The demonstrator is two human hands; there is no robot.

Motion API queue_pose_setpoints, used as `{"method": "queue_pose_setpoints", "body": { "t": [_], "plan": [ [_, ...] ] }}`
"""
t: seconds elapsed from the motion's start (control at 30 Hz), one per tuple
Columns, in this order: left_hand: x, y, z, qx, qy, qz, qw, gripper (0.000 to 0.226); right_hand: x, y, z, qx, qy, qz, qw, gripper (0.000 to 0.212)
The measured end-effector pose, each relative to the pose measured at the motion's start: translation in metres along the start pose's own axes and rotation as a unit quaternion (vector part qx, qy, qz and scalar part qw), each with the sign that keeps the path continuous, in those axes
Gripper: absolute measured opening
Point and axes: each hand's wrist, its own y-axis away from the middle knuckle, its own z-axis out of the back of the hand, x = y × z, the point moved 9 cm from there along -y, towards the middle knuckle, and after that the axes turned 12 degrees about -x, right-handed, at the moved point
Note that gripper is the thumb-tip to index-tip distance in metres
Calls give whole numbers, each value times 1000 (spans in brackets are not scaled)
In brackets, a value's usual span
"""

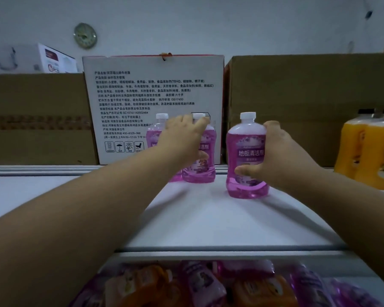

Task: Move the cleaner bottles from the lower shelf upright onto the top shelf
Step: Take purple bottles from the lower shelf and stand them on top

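Three pink cleaner bottles with white caps stand upright on the white top shelf (208, 218). My right hand (282, 156) grips the nearest one (246, 151) around its right side, thumb across the label. My left hand (182, 140) holds the middle bottle (205, 165) near its shoulder and covers most of it. A third pink bottle (156, 131) stands just left behind that hand, partly hidden. On the lower shelf at the bottom of the view, several pink and orange bottles (208, 284) lie on their sides, blurred.
A white printed carton (153, 96) stands right behind the pink bottles, with brown cardboard boxes to the left (38, 118) and right (308, 96). Orange bottles (368, 151) stand at the shelf's right end. The shelf's front edge (231, 251) runs across below my arms.
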Motion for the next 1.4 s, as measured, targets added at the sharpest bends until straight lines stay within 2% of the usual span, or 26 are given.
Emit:
{"method": "queue_pose_setpoints", "body": {
  "t": [0.17, 0.33, 0.43, 0.5, 0.57, 0.63, 0.73, 0.8, 1.1, 1.27, 1.4],
  "plan": [
    [2, 0, -1, 4, -2, 11, 1000, 96, -4, -6, -3, -13, 5, 12, 1000, 97],
    [3, 4, -4, 14, -26, 20, 999, 97, -8, -1, -8, -39, 36, 55, 997, 112],
    [0, 11, 6, 23, -58, 31, 998, 99, -6, -3, -10, -27, 43, 72, 996, 108],
    [-6, 15, 22, 5, -66, 34, 997, 93, -4, -7, -11, -23, 51, 70, 996, 104],
    [-17, 23, 36, -2, -36, 19, 999, 76, 0, -13, -13, -21, 70, 71, 995, 102],
    [-31, 43, 34, 57, 33, 12, 998, 60, 3, -20, -18, -18, 88, 72, 993, 102],
    [-51, 85, 12, 195, 106, 15, 975, 50, 2, -33, -28, -18, 104, 59, 993, 100],
    [-53, 100, 2, 242, 125, 24, 962, 45, 2, -40, -37, -18, 108, 56, 992, 99],
    [-53, 104, -8, 253, 136, 24, 958, 41, -2, -50, -58, -32, 96, 53, 993, 99],
    [-55, 104, -8, 256, 132, 14, 958, 41, -1, -42, -55, -25, 74, 51, 996, 105],
    [-54, 104, -9, 256, 136, 11, 957, 43, 7, -33, -37, -46, 84, 95, 991, 100]
  ]
}}
